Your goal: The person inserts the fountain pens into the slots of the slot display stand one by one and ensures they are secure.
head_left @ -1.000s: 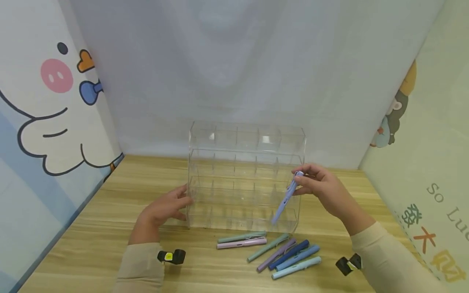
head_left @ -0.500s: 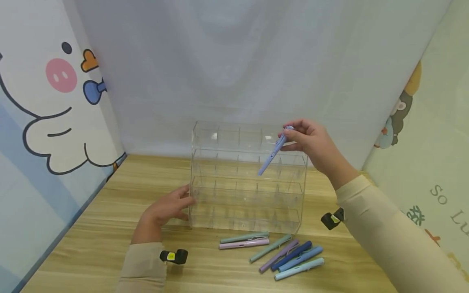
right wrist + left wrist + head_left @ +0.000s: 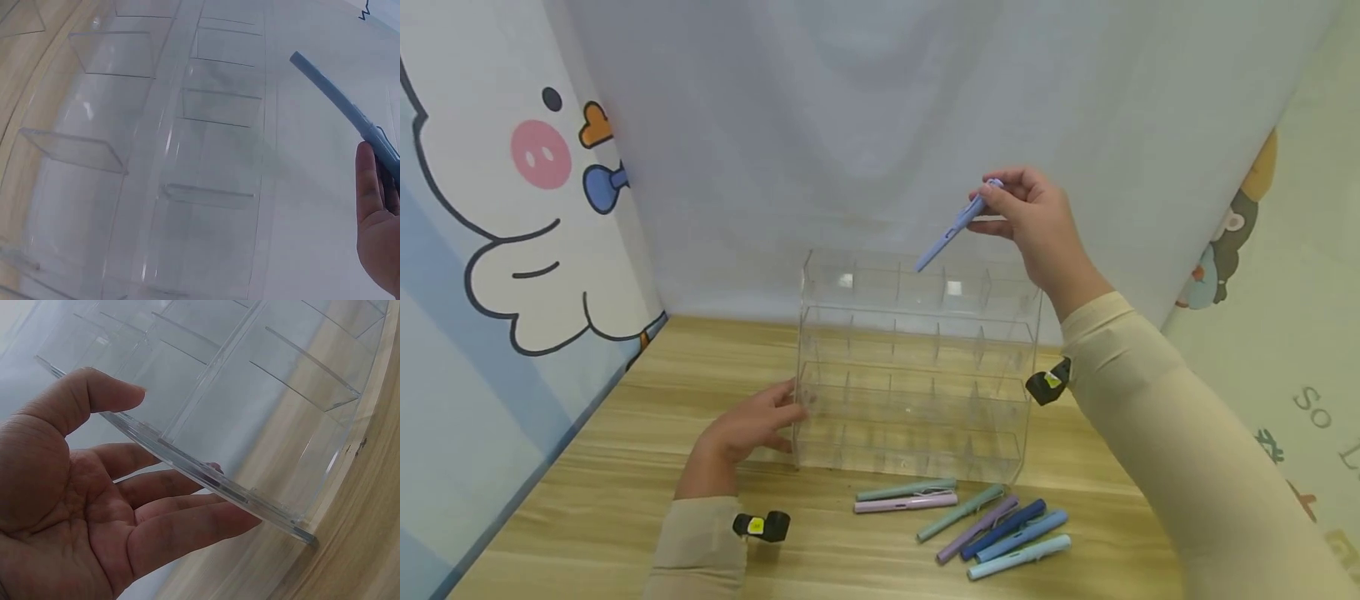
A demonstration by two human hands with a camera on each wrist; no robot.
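Note:
My right hand (image 3: 1037, 218) pinches a periwinkle pen (image 3: 955, 230) near its clipped end, above the top row of a clear plastic tiered rack (image 3: 917, 400). The pen slants down and left, its lower tip by the rack's top edge. In the right wrist view the pen (image 3: 334, 94) looks light blue and stands apart from the dividers. My left hand (image 3: 756, 425) holds the rack's left side. The left wrist view shows the thumb on one side of the panel edge and the fingers (image 3: 181, 534) on the other; one fingertip shows through the plastic.
Several pens lie on the wooden table (image 3: 625, 467) before the rack: green, pink, a purple pen (image 3: 977, 529), a dark blue pen (image 3: 1003, 529), blue and a pale blue pen (image 3: 1018, 557). A white curtain (image 3: 850, 150) hangs close behind the rack.
My right hand has risen with the pen from the rack's lower right to above its top row. The left hand stays at the rack's left side. The view has shifted slightly.

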